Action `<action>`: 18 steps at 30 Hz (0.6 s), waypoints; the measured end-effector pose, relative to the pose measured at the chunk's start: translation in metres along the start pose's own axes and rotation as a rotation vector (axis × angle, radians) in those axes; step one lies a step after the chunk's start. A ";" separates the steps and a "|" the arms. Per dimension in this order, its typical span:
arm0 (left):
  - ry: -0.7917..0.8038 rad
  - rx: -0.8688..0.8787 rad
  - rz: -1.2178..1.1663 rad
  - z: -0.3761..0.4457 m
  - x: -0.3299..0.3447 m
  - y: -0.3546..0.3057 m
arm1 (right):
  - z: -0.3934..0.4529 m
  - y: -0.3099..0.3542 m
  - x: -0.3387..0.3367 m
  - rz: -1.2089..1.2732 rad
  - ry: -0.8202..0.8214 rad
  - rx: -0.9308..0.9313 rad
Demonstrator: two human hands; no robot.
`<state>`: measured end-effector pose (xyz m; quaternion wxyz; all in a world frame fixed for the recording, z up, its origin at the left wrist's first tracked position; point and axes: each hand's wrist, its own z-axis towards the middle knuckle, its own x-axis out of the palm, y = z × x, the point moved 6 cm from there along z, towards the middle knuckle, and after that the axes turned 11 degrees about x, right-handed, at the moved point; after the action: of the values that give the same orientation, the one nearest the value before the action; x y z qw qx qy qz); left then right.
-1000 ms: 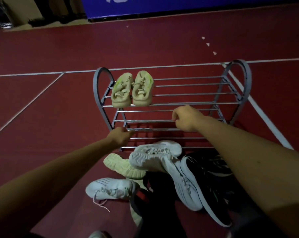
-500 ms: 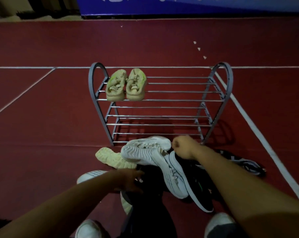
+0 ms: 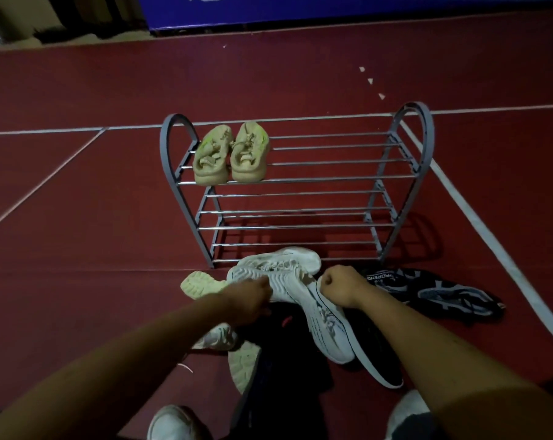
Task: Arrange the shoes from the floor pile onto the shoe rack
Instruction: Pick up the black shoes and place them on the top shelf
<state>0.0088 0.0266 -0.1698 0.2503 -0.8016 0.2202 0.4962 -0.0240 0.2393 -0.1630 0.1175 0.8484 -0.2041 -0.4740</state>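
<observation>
Hands down in dim shoe pile; left hand curled against white sneaker, grip unclear; right hand fisted, contents hidden; dark shoes barely distinguishable.

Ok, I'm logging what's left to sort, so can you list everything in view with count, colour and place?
shoe rack: 1, grey frame with metal bars, on the floor ahead
beige shoes: 2, beige with green accents, side by side at the left end of the top shelf
white sneakers: at least 2, white, top of the floor pile in front of the rack
cream shoe: 1, sole showing, left edge of the pile
black sneakers: 2, black with grey, on the floor right of the pile
other pile shoes: dark and pale, count unclear
red floor: red with white lines
blue board: 1, far edge
left hand: 1, at a white sneaker
right hand: 1, closed, at the pile
</observation>
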 end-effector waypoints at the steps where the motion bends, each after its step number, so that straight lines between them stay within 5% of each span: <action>1: -0.100 -0.035 -0.066 -0.004 -0.018 0.010 | 0.001 -0.005 -0.001 0.065 0.009 0.049; 7: -0.494 -0.202 -0.234 -0.025 -0.060 0.036 | -0.015 -0.023 0.017 0.527 0.423 0.388; 11: -0.679 -0.269 -0.249 -0.025 -0.055 0.019 | -0.019 -0.016 0.015 0.715 0.444 0.461; 18: -0.864 -0.443 -0.328 -0.053 -0.077 0.027 | -0.013 -0.036 0.015 0.701 0.363 0.510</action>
<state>-0.0022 -0.0190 -0.0848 0.2170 -0.5810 -0.1426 0.7714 0.0023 0.2640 -0.1822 0.0920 0.7994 -0.5644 -0.1843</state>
